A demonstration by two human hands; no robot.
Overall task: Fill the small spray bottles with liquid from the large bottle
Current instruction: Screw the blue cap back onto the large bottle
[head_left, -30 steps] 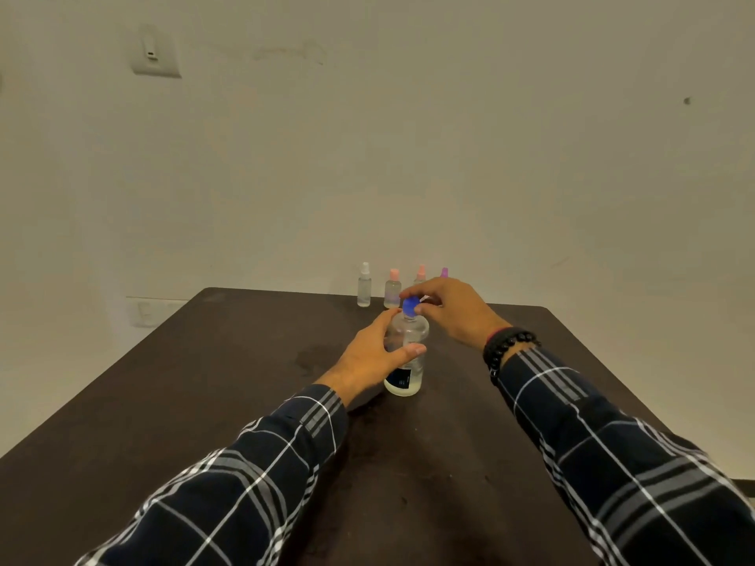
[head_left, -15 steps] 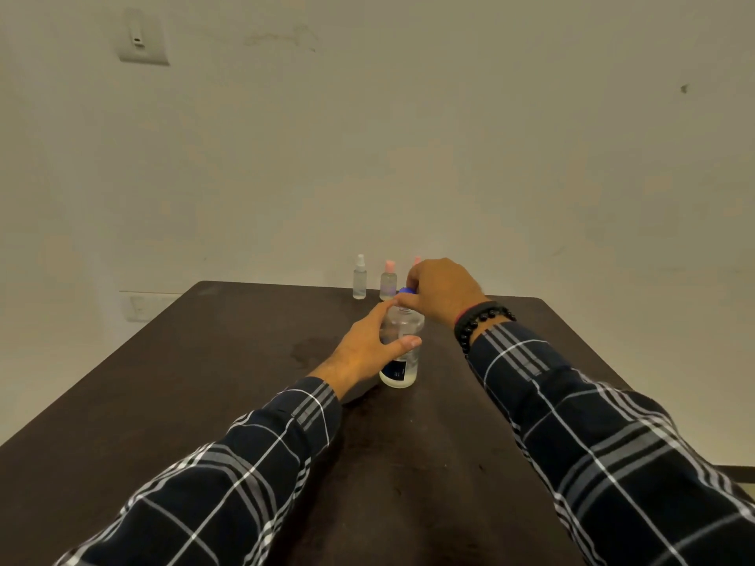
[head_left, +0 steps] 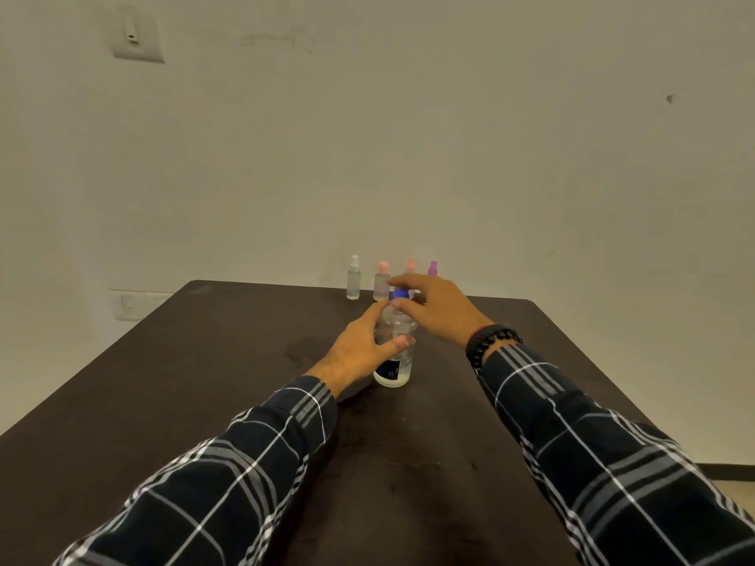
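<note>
A large clear bottle (head_left: pixel 395 371) with a dark label stands upright on the dark table (head_left: pixel 204 361). My left hand (head_left: pixel 359 349) grips its body, thumb across the front. My right hand (head_left: pixel 437 306) pinches its blue cap (head_left: pixel 400 294) between thumb and forefinger. Behind them, at the table's far edge, stand several small spray bottles in a row: one with a white top (head_left: pixel 353 278), one with a pink top (head_left: pixel 382 281), another pink-topped one (head_left: pixel 410 265) and a purple-topped one (head_left: pixel 432 268), the last two partly hidden by my right hand.
A plain wall rises straight behind the table's far edge, with a switch plate (head_left: pixel 137 34) high on the left and a socket (head_left: pixel 128 306) low on the left. A faint damp patch (head_left: pixel 302 347) marks the tabletop left of the large bottle.
My right hand has turned at the blue cap, its fingers spreading out again, while my left hand keeps hold of the bottle. The view has shifted slightly.
</note>
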